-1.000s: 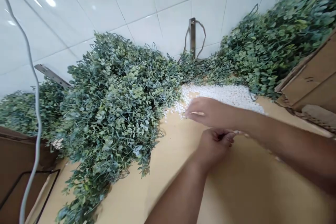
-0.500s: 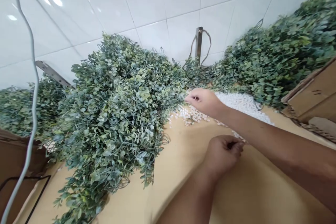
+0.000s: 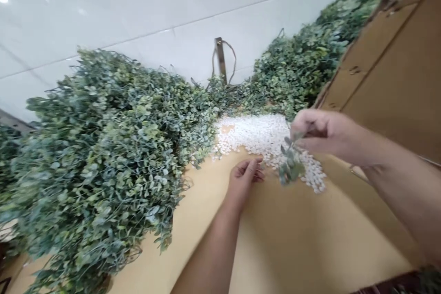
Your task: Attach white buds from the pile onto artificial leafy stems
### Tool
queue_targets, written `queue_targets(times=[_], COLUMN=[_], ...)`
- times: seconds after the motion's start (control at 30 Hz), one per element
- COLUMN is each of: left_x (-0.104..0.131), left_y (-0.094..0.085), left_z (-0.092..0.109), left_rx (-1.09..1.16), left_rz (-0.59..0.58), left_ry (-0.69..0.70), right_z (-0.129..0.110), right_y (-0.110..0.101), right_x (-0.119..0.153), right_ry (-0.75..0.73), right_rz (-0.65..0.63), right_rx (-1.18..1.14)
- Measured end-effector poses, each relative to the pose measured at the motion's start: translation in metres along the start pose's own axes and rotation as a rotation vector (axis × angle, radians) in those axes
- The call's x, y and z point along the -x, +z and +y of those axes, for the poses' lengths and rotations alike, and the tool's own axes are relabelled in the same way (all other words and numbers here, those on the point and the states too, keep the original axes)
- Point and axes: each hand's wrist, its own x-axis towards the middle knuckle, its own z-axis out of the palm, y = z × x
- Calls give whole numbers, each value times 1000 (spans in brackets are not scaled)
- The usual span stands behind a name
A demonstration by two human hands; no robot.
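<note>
My right hand [image 3: 322, 131] pinches a sprig of artificial green leaves [image 3: 291, 165], which hangs from the fingers, slightly blurred. It is above the right side of a spread of small white plastic pieces [image 3: 253, 131]. My left hand [image 3: 245, 175] is closed over the tabletop, thumb against the fingers, just in front of those pieces. Something tiny seems to show at its fingertips, too small to name. Left of this hand lies a large heap of artificial leaf sprigs [image 3: 117, 147].
A second pile of greenery [image 3: 296, 59] lies at the back right. On the right stands a cardboard box [image 3: 389, 69]. A metal bracket [image 3: 220, 59] with a cord loop rises against the white tiled wall [image 3: 193, 0]. The tan tabletop [image 3: 292, 243] spreads in front.
My right hand has moved from the heap's edge to the right and now has a leaf sprig in it. My left hand appears farther left and nearer the white pieces. The view has swung right.
</note>
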Motion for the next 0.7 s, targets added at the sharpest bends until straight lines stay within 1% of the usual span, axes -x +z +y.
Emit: queue_targets(times=[0.07, 0.1, 0.13, 0.17, 0.2, 0.27, 0.4, 0.47, 0.57, 0.7], left_x=[4, 7, 9, 11, 12, 13, 12, 12, 13, 17], left_y=[0, 1, 2, 4, 6, 11, 17, 17, 17, 20], left_z=[0, 0, -1, -1, -2, -5, -8, -7, -4, -4], left_rx=[13, 6, -11, -38, -68, -129, -171, -154, -131, -171], left_rz=[-42, -64, -88, -109, -119, -94, 55, 95, 108, 36], left_ry=[2, -4, -14, -28, -42, -62, -63, -69, -76, -83], right_z=[11, 17, 22, 28, 33, 42, 53, 56, 57, 54], right_y=[2, 4, 8, 12, 15, 20, 23, 25, 36, 56], right_x=[15, 21, 26, 30, 32, 35, 40, 43, 47, 48], right_ry=[110, 157, 184, 194, 191, 181, 218, 238, 252, 196], right_rz=[-323, -438, -493, -520, -517, -433, -106, -20, 4, -102], right_rx=[-94, -126, -145, -162, -182, -205, -156, -123, -93, -160])
